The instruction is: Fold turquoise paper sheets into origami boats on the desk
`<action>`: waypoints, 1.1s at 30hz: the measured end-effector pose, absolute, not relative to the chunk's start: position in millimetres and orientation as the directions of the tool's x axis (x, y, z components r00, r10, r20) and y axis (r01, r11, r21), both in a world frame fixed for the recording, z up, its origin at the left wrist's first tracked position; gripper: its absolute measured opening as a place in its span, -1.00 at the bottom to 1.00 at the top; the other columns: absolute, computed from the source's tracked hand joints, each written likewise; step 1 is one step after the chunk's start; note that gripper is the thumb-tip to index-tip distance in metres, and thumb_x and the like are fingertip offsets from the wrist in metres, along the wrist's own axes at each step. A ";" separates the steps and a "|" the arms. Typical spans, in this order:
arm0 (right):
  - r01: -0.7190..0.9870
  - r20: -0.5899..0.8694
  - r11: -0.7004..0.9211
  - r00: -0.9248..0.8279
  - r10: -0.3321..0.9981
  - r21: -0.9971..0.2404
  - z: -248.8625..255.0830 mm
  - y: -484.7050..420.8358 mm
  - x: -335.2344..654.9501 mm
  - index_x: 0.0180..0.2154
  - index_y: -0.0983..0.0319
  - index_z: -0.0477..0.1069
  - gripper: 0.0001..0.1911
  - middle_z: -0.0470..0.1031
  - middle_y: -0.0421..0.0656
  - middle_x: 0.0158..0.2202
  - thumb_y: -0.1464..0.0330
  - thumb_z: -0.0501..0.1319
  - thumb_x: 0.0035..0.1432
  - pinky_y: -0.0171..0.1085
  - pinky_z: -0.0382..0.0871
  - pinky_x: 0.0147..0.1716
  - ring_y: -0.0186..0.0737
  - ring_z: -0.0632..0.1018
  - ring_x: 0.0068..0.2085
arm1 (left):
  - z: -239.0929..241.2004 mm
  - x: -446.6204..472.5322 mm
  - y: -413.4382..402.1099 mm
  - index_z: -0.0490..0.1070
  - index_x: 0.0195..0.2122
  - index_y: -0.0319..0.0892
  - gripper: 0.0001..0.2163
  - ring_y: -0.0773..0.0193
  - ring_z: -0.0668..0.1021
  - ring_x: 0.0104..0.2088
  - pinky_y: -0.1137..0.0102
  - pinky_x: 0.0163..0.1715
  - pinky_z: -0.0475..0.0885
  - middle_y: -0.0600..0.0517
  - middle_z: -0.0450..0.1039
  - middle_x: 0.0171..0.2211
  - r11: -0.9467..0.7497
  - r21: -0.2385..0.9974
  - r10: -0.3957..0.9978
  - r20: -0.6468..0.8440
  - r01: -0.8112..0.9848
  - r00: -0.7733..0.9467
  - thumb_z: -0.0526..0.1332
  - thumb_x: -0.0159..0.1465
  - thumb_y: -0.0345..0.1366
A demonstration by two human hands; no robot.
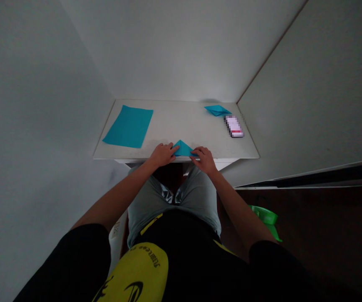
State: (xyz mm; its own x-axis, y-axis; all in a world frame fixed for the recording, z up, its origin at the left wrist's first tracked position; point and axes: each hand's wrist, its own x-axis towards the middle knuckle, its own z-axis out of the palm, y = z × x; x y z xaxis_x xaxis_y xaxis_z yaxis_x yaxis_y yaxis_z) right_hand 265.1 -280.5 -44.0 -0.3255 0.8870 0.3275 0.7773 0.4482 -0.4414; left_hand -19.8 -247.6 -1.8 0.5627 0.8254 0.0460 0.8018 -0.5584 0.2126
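Observation:
A small piece of folded blue paper [183,149] lies at the front edge of the white table, its peak pointing away from me. My left hand [163,154] is at its left end, with the index finger stretched over the paper and the other fingers curled in. At the right corner, my right hand [204,160] pinches the paper between thumb and fingers. The undersides of both hands are hidden.
On the left of the white table [174,121] lies a flat blue sheet [129,128]. A folded blue paper shape [217,110] sits at the back right beside a phone [234,126]. Walls enclose the table; a green plastic object [264,216] is on the dark floor.

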 end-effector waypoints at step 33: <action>0.747 0.263 0.465 -0.383 0.885 -0.475 -39.4 -254.3 248.9 0.23 0.06 0.63 -0.56 0.55 -0.01 0.32 0.31 0.37 0.36 0.13 0.41 0.20 0.17 0.52 0.22 | -21.4 -21.3 -237.4 0.68 0.02 -0.11 -0.72 0.10 0.63 0.05 0.19 0.13 0.60 -0.13 0.49 0.18 -0.361 0.668 0.927 0.180 0.651 0.330 0.43 0.28 -0.34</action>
